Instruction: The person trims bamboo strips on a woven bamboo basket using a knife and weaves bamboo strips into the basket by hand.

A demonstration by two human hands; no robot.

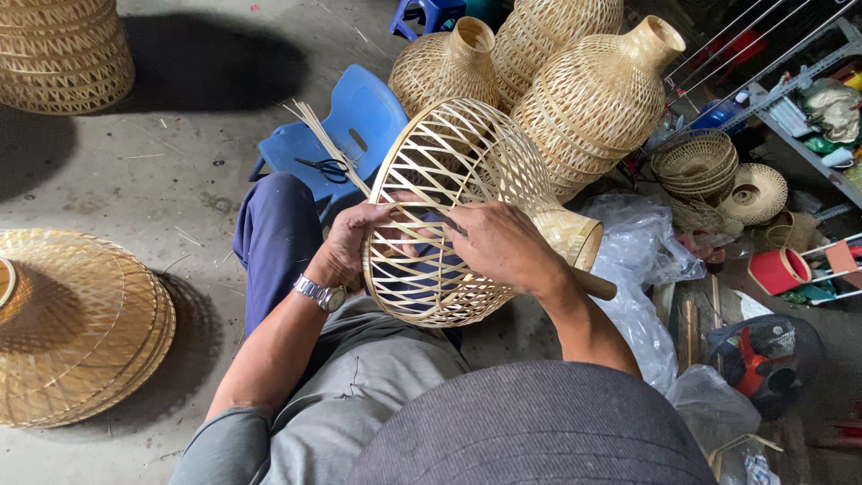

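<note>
Head view showed the open-weave bamboo lampshade [467, 211] lying sideways on the lap, neck pointing right; left hand [355, 238] fingers gripped its rim, right hand [503, 244] fingers closed around a wooden-handled tool [593, 286].

one head-worn view looks steeply down from close above the person's lap, facing the concrete floor [180, 171]; near edge shows the cap, far edge the blue chair [359, 117].

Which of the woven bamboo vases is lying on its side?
The vase in both hands, neck pointing right; the three behind it stand upright, necks up.
</note>
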